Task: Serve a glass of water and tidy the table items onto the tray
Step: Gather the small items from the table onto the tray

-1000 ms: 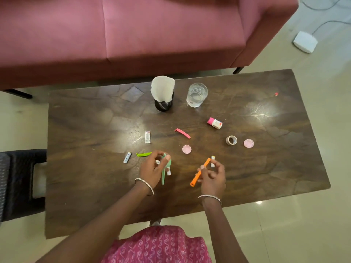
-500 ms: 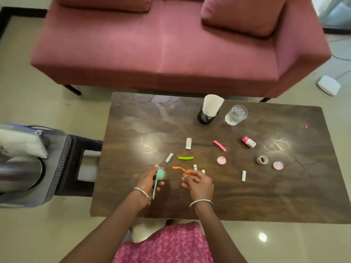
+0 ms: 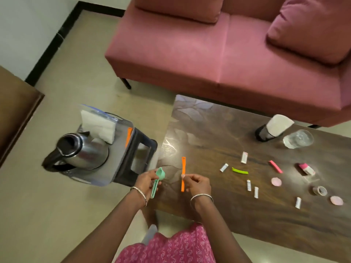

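Observation:
My left hand (image 3: 147, 180) grips a green scoop (image 3: 158, 180) over the table's left edge. My right hand (image 3: 197, 184) pinches an orange strip (image 3: 183, 173), held upright above the dark wooden table (image 3: 237, 215). To the left, a grey tray (image 3: 121, 154) rests on a black stool and carries a steel kettle (image 3: 79, 151), a bag of white napkins (image 3: 98, 128) and another orange strip (image 3: 128, 136). A glass of water (image 3: 298, 139) stands at the table's far side. A green clip (image 3: 239, 170), a pink strip (image 3: 275, 166), white sachets (image 3: 248, 185) and pink discs (image 3: 276, 181) lie scattered on the table.
A black holder with white paper (image 3: 273, 128) stands beside the glass. A tape roll (image 3: 320, 190) and a pink-and-white bottle (image 3: 306, 168) lie at the right. A pink sofa (image 3: 218, 54) runs behind the table. A brown cabinet (image 3: 15, 111) is at the far left.
The view has swung left, bringing the tray and kettle into sight. Both hands moved left toward the table's left edge, carrying the green scoop and the orange strip, now held upright.

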The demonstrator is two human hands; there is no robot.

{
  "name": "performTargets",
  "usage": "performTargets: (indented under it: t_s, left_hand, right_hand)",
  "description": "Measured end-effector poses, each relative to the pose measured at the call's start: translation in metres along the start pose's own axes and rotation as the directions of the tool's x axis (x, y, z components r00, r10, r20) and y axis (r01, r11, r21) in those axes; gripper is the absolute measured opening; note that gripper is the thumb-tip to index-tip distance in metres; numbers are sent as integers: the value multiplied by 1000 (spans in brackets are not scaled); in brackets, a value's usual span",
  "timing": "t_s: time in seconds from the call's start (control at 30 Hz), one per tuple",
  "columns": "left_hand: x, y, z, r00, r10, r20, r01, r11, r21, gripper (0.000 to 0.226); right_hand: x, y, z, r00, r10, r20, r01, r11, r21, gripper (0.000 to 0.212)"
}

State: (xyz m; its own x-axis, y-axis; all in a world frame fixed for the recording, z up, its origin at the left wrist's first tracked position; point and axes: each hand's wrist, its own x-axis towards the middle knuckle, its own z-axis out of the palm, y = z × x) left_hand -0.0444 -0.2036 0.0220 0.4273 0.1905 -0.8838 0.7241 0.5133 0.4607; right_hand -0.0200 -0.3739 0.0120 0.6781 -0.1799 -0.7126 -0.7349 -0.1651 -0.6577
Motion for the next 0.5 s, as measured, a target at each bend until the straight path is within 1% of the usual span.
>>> performTargets:
  t_s: [0.13,0.2,0.27,0.37,0.5]
  left_hand:
    - [15,34,-54,1000,25,-17,-26,997,-73,33]
    - [26,49,-76,998,27,-52,-33,993,-115,29]
    - [38,64,-96,995,27,-93,-41,987,-155,23]
    - [57,85,-117,993,11,-117,-37,974,-224,16]
    - [82,107,-134,989,26,-147,-60,971,-233,23]
  right_hand:
    - [-4,-15,64,999,-1,50,4,998,-56,9]
    - [-2,-21,95,994,8,107,0,997,-74,14]
    - [2,-27,127,991,12,131,4,993,-122,14]
    - [13,-38,167,991,-24,134,50,980,-193,19]
    - [32,-54,212,996,-16,86,43,945,-323,25]
